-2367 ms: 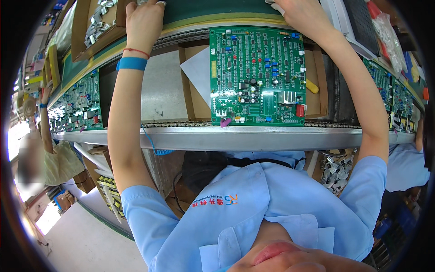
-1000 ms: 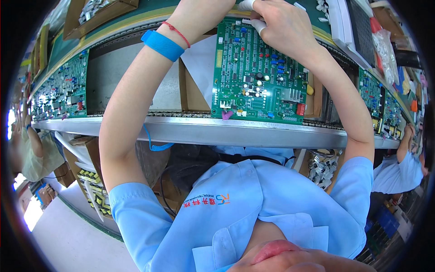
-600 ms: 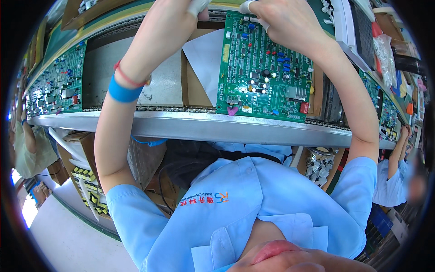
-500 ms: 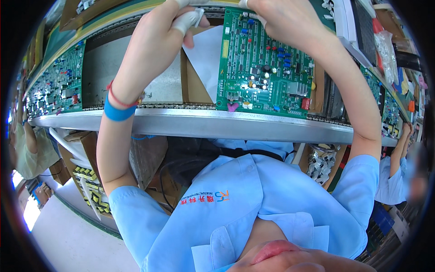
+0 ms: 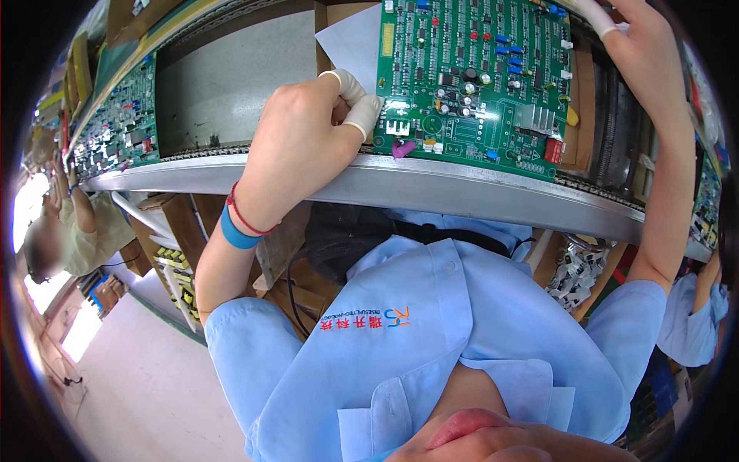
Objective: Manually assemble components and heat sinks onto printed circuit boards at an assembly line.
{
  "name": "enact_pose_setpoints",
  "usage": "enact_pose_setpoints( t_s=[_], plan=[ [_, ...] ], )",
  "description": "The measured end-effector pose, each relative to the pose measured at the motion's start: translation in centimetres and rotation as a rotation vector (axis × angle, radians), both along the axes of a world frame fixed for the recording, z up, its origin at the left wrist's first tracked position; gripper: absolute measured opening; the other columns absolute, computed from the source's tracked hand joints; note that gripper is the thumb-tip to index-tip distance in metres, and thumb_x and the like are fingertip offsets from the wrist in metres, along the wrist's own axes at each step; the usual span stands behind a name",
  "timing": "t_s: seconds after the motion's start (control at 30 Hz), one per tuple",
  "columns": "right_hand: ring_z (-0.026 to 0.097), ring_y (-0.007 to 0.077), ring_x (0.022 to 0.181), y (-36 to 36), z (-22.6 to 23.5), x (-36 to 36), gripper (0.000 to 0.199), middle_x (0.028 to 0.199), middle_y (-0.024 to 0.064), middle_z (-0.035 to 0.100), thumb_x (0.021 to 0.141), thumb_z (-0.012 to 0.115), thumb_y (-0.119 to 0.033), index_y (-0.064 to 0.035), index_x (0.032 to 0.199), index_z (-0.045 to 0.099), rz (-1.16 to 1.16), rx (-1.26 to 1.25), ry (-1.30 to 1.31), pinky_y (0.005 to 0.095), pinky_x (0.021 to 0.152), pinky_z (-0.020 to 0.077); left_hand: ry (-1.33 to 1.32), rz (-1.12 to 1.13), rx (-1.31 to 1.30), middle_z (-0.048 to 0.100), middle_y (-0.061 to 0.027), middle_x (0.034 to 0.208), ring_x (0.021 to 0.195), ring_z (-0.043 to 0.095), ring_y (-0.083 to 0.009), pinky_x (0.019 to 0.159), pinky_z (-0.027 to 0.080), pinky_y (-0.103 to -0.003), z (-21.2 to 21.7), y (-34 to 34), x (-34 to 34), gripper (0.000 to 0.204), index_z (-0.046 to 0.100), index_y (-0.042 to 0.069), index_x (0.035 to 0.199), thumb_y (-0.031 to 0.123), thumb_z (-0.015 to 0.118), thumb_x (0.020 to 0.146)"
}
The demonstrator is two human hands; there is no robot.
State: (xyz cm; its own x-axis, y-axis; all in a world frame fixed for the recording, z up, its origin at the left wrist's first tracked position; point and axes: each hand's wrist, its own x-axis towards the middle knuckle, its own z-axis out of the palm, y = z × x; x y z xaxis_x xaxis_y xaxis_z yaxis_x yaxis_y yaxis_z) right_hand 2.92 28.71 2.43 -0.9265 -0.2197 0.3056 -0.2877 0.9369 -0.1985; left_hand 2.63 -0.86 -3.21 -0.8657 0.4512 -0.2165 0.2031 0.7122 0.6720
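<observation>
A green circuit board packed with small parts lies across the metal rail in front of me. At its near left corner, my left hand has its white-capped thumb and finger pinched together, touching the board's left edge. Whatever those fingers hold, if anything, is hidden. Close by on the board are a white pin connector and a purple piece. My right hand is raised beyond the board's far right corner. One white-capped finger reaches left there, but the fingertips run out of the picture.
A silver rail with a chain runs along my side of the line. More populated boards stand to the left. White sheet material lies beside the board. A box of small metal parts sits below the rail; another person is at far left.
My left hand has come down from the far side to the board's near left corner. The right hand has moved right, away from the board's far edge. The whole view has shifted slightly.
</observation>
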Motion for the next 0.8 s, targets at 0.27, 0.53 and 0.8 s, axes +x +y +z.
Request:
enact_pose_setpoints(
  t_s=[0.27,0.53,0.8],
  plan=[
    [0.068,0.0238,0.074,4.9,-1.9,1.3,0.014,0.088,0.015,0.071,0.087,0.068,-0.003,0.0032,0.099,0.07,-0.036,0.047,0.073,0.0312,0.064,0.0531,0.092,0.019,-0.136,0.063,-0.0135,0.06,0.056,0.064,-0.0309,0.056,0.049,-0.039,1.0,2.1,0.4,0.02,0.063,0.0,0.073,0.016,0.07,0.084],
    [0.069,0.0307,0.089,16.1,-1.8,-1.9,0.02,0.09,0.0158,0.073,0.084,0.068,-0.012,-0.005,0.101,0.073,-0.15,-0.498,0.114,0.0435,0.089,0.0509,-0.08,-0.04,-0.186,0.063,-0.0185,0.063,0.056,0.064,-0.0313,0.055,0.047,-0.038,1.8,1.1,-0.2,0.022,0.067,-0.003,0.082,0.017,0.069,0.09],
    [0.062,0.0375,0.111,22.0,-2.5,-7.2,0.034,0.118,0.0219,0.064,0.086,0.067,-0.023,-0.007,0.116,0.065,-0.339,-0.243,-0.083,0.0466,0.094,0.0484,-0.019,0.034,-0.153,0.061,-0.0113,0.057,0.049,0.057,-0.0146,0.049,0.042,-0.031,2.0,-0.2,-2.5,0.034,0.068,-0.005,0.079,0.027,0.07,0.093]
  ],
)
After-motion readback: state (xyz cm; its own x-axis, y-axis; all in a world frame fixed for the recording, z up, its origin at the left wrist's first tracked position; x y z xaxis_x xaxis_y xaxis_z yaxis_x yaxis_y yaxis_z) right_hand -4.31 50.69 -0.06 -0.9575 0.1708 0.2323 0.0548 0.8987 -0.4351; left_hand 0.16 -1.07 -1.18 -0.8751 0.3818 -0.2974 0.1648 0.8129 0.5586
